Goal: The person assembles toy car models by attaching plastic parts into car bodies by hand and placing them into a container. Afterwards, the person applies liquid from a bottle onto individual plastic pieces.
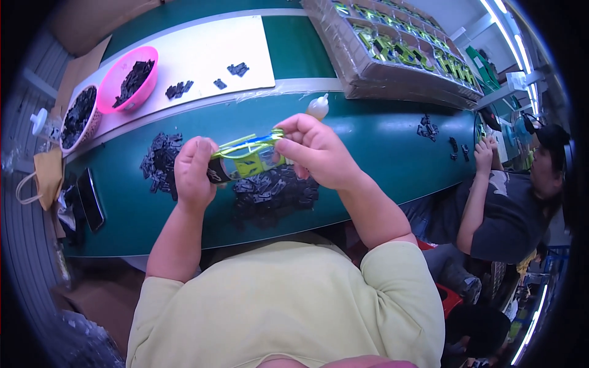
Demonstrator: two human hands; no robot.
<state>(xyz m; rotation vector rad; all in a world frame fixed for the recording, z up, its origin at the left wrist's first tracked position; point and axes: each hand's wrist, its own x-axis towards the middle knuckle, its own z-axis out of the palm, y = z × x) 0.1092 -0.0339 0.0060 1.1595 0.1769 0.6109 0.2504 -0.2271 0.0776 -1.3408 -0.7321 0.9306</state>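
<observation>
Over the green table, both hands hold a lime-green, black and clear item (246,164) that has a blue strip along its upper side; its exact kind I cannot make out. My left hand (195,168) grips its black end between thumb and fingers. At the other end, my right hand (319,150) pinches the lime-green edge near the blue strip. Just below the item lies a heap of small black parts (276,195). Another pile of black parts (161,161) is beside my left hand.
A pink bowl (150,86) and a basket (92,126) hold black parts at the far left, near a white board (215,43). A phone (91,199) lies left. Beyond my right hand stand a whitish bottle (318,107) and a divided carton (392,76) of green items. A co-worker (515,208) sits right.
</observation>
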